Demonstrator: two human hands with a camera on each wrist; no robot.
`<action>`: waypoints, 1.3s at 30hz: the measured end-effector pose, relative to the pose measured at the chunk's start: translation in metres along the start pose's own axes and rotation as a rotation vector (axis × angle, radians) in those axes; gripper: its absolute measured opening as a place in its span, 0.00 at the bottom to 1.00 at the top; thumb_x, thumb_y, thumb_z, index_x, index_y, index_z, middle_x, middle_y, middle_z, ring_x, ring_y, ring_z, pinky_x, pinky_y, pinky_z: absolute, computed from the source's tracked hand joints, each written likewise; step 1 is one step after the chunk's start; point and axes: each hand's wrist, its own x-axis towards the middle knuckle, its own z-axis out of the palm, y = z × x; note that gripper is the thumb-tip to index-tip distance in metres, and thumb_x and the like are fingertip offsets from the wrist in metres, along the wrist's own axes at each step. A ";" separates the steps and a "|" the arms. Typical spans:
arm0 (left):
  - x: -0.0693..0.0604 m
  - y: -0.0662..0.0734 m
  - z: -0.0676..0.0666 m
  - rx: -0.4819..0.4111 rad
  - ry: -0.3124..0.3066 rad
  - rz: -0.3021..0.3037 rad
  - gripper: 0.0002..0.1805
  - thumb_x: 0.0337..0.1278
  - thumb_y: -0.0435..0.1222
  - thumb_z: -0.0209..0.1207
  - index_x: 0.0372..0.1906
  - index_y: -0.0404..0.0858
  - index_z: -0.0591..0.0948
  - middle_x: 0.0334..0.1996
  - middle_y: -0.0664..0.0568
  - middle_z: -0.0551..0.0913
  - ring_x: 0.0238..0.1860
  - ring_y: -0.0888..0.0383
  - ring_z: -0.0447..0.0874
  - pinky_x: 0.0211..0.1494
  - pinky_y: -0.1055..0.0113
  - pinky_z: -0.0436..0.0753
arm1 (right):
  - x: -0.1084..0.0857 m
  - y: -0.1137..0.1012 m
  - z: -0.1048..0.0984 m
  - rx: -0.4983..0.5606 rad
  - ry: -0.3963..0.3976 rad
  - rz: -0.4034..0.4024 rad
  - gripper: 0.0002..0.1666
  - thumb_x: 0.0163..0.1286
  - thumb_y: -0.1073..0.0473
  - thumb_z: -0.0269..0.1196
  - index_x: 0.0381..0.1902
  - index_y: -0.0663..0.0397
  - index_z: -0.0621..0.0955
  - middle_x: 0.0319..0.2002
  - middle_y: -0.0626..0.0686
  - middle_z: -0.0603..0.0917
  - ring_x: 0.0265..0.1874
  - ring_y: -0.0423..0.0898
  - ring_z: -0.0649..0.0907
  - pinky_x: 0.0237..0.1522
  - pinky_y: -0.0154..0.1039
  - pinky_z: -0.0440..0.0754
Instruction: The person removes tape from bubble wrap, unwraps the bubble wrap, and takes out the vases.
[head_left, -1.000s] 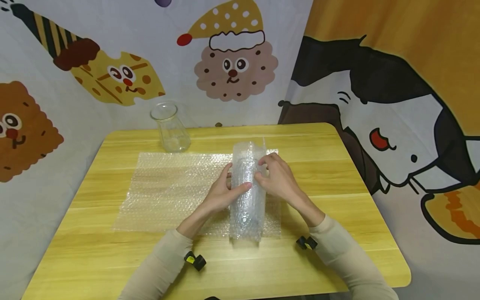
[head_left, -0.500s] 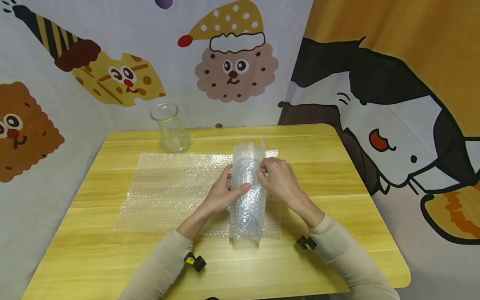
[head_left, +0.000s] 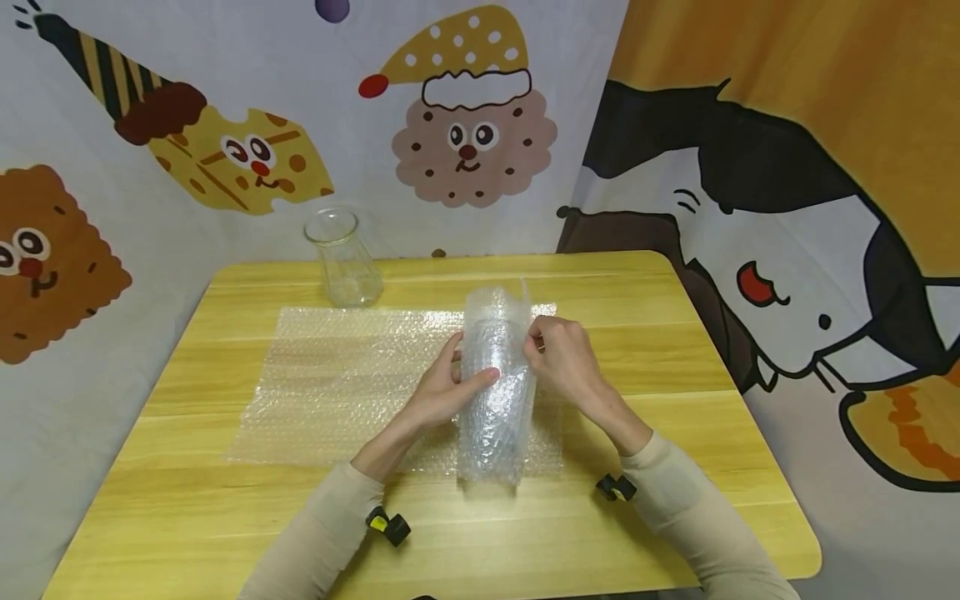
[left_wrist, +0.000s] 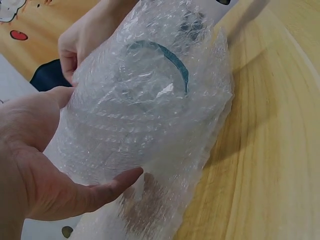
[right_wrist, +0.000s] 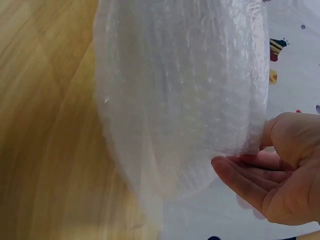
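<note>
A tall bundle rolled in clear bubble wrap (head_left: pixel 495 425) stands at the middle of the table. Through the layers in the left wrist view shows a teal curved rim (left_wrist: pixel 172 60); the rest of the wrapped thing is blurred by the plastic. My left hand (head_left: pixel 438 387) holds the bundle from the left, thumb across its front and fingers round its far side. On the other side my right hand (head_left: pixel 566 358) pinches the wrap's loose edge (right_wrist: pixel 242 142) between thumb and fingers. Beneath the bundle lies a flat sheet of bubble wrap (head_left: pixel 330 383), spreading to the left.
An empty clear glass vase (head_left: pixel 347 271) with a flared rim stands at the back left of the wooden table (head_left: pixel 660 517). Behind the table hangs a printed cloth (head_left: pixel 270 50) with cartoon figures.
My right hand has moved a little right and toward me, its fingers drawing together on the loose edge. That edge now stands slightly farther out. My left hand stays on the bundle.
</note>
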 end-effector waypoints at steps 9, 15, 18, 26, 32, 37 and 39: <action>0.000 -0.004 -0.003 -0.056 -0.022 0.003 0.64 0.71 0.63 0.72 0.95 0.55 0.44 0.91 0.33 0.55 0.83 0.28 0.73 0.77 0.31 0.84 | -0.002 0.014 -0.004 0.109 -0.005 0.159 0.06 0.74 0.68 0.66 0.38 0.62 0.90 0.41 0.63 0.96 0.41 0.60 0.97 0.39 0.46 0.99; -0.002 -0.007 -0.005 -0.034 -0.004 -0.013 0.63 0.69 0.66 0.71 0.95 0.58 0.46 0.91 0.34 0.56 0.84 0.27 0.70 0.78 0.29 0.82 | -0.010 0.026 -0.011 0.167 0.003 0.253 0.06 0.76 0.64 0.67 0.39 0.58 0.90 0.41 0.62 0.96 0.42 0.61 0.97 0.37 0.47 0.97; -0.003 -0.008 -0.006 -0.019 0.007 -0.027 0.64 0.68 0.67 0.71 0.95 0.57 0.46 0.91 0.35 0.57 0.85 0.28 0.69 0.80 0.29 0.80 | -0.016 0.034 -0.015 0.186 0.004 0.292 0.07 0.76 0.62 0.68 0.40 0.58 0.91 0.41 0.62 0.96 0.40 0.60 0.97 0.34 0.42 0.95; -0.005 -0.010 -0.011 -0.076 -0.008 -0.023 0.62 0.72 0.64 0.71 0.95 0.54 0.45 0.90 0.33 0.59 0.85 0.29 0.70 0.79 0.32 0.82 | -0.031 0.054 -0.021 0.188 0.004 0.342 0.07 0.77 0.61 0.68 0.41 0.58 0.91 0.43 0.62 0.96 0.38 0.55 0.96 0.36 0.36 0.91; -0.007 -0.012 -0.016 -0.120 -0.022 -0.020 0.60 0.74 0.61 0.71 0.95 0.51 0.47 0.89 0.33 0.61 0.85 0.30 0.69 0.79 0.32 0.82 | -0.039 0.066 -0.019 0.154 -0.004 0.357 0.07 0.77 0.61 0.69 0.42 0.58 0.92 0.41 0.61 0.96 0.38 0.54 0.93 0.40 0.38 0.91; -0.009 -0.014 -0.021 -0.162 -0.042 -0.005 0.56 0.76 0.56 0.70 0.94 0.51 0.51 0.88 0.34 0.64 0.83 0.30 0.72 0.74 0.38 0.89 | -0.045 0.075 -0.017 0.142 -0.040 0.378 0.07 0.77 0.61 0.69 0.43 0.60 0.91 0.40 0.61 0.95 0.39 0.54 0.92 0.39 0.37 0.89; -0.009 -0.014 -0.022 -0.172 -0.051 0.001 0.53 0.78 0.55 0.70 0.94 0.51 0.52 0.87 0.34 0.65 0.83 0.31 0.74 0.71 0.40 0.91 | -0.047 0.079 -0.016 0.137 -0.054 0.384 0.07 0.77 0.61 0.69 0.43 0.60 0.91 0.40 0.61 0.95 0.39 0.55 0.92 0.39 0.37 0.89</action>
